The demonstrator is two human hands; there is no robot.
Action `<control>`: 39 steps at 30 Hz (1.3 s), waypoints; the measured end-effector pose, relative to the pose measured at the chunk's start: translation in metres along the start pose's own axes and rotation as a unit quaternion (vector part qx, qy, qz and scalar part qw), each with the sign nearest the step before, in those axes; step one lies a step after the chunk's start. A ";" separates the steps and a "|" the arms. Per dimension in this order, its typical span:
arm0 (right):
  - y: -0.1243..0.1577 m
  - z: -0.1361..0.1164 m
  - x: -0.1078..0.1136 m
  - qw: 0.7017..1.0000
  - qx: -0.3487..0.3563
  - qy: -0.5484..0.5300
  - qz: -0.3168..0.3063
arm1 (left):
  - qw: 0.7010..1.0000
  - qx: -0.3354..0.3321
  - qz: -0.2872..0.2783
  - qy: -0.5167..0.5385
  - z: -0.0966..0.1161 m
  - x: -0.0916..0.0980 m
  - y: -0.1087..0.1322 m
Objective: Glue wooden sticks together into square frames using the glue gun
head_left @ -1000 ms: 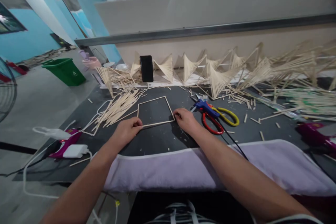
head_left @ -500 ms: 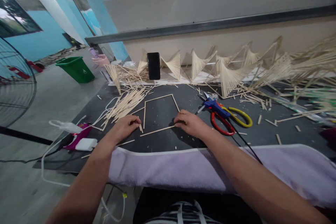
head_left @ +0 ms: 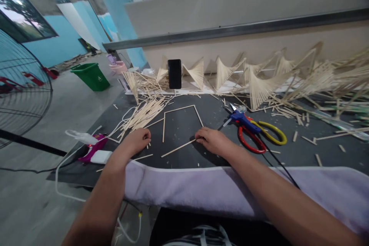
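My right hand [head_left: 211,139] pinches one end of a thin wooden stick [head_left: 178,148], which slants down and left over the dark tabletop. Beyond it lies a three-sided outline of sticks [head_left: 180,108], its near side open toward me. My left hand [head_left: 137,141] rests left of the outline with its fingers curled together. Short stick bits show just below those fingertips, and whether they are held is hidden. Behind my left hand a loose pile of sticks [head_left: 147,111] spreads out.
Right of my right hand lie a blue glue gun [head_left: 243,119] and scissors with red and yellow handles [head_left: 271,132]. A phone [head_left: 174,73] stands at the back among twisted stick models [head_left: 225,73]. A magenta power strip [head_left: 95,148] sits left. Lilac cloth [head_left: 187,186] covers the front edge.
The stick in my right hand has swung its left end toward me, away from the outline. My left hand has drawn back left, its fingers more curled. The whole view has shifted slightly.
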State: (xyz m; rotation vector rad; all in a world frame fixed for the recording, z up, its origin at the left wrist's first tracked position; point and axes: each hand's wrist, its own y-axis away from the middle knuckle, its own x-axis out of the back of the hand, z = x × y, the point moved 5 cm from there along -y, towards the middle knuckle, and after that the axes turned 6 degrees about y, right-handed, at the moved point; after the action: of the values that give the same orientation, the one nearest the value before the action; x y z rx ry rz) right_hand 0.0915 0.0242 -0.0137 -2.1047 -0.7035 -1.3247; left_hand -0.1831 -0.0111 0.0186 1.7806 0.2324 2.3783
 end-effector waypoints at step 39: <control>0.002 0.028 0.024 0.973 -0.122 -0.004 0.196 | 0.822 -0.059 -0.110 0.555 0.108 -0.011 -0.051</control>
State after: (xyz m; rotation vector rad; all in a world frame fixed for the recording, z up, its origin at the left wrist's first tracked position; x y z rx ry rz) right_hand 0.1189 0.0453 -0.0021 -2.2909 -0.1134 -1.2260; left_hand -0.0746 0.0393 0.0272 0.1010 0.3667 2.8233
